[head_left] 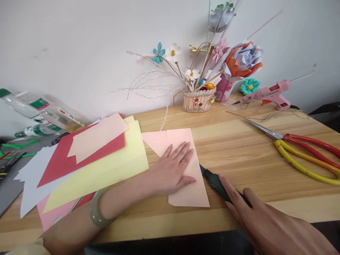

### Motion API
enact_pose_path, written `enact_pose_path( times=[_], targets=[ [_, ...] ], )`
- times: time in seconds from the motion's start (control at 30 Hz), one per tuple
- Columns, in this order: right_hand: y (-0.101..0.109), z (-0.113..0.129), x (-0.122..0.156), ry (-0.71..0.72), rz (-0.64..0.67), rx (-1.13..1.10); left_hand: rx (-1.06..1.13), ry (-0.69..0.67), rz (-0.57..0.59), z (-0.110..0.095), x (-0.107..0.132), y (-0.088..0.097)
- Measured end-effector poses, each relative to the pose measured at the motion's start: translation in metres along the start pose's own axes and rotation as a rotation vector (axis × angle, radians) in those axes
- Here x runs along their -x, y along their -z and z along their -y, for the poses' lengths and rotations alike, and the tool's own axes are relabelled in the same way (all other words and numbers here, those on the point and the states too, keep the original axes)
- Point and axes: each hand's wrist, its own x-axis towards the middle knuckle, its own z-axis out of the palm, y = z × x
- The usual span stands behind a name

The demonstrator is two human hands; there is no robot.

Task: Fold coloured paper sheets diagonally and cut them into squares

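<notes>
A folded sheet of pale pink paper (183, 196) lies on the wooden table. Pressing flat on it is my left hand (174, 168), fingers stretched out, with a ring on one finger and a bangle on the wrist. My right hand (256, 212) is closed around a dark green utility knife (219, 186). The knife's black tip touches or nearly touches the right edge of the pink paper; I cannot tell which. Scissors (276, 136) with red and yellow handles rest to the right, beyond my right hand.
Red, yellow and white sheets (106, 177) are stacked at left, near plastic bottles (39, 109). Along the wall stand a small basket of craft flowers (199, 101) and a pink glue gun (278, 94). The table's front edge (164, 232) runs close to me.
</notes>
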Motion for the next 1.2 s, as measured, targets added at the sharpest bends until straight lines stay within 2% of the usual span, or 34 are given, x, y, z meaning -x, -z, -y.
enact_pose_path(
  times=[0.23, 0.57, 0.8, 0.97, 1.1, 1.2],
  targets=[
    [0.004, -0.003, -0.008, 0.010, -0.040, -0.014, 0.004, 0.003, 0.007, 0.001, -0.001, -0.001],
    [-0.001, -0.003, -0.009, -0.017, -0.013, 0.003, 0.023, 0.003, 0.020, -0.001, -0.001, 0.001],
    [0.000, -0.001, -0.003, 0.019, -0.040, -0.026, 0.173, -0.107, 0.064, 0.011, 0.004, 0.017],
    [-0.005, 0.005, 0.001, -0.027, -0.059, -0.003, 0.137, 0.044, -0.145, 0.015, -0.014, 0.021],
    [-0.013, 0.001, 0.004, 0.047, -0.013, -0.048, 0.066, 0.038, -0.069, 0.013, -0.030, 0.012],
    [-0.015, -0.006, 0.001, 0.115, 0.018, -0.069, 0.046, 0.035, -0.057, 0.013, -0.032, 0.008]
  ],
)
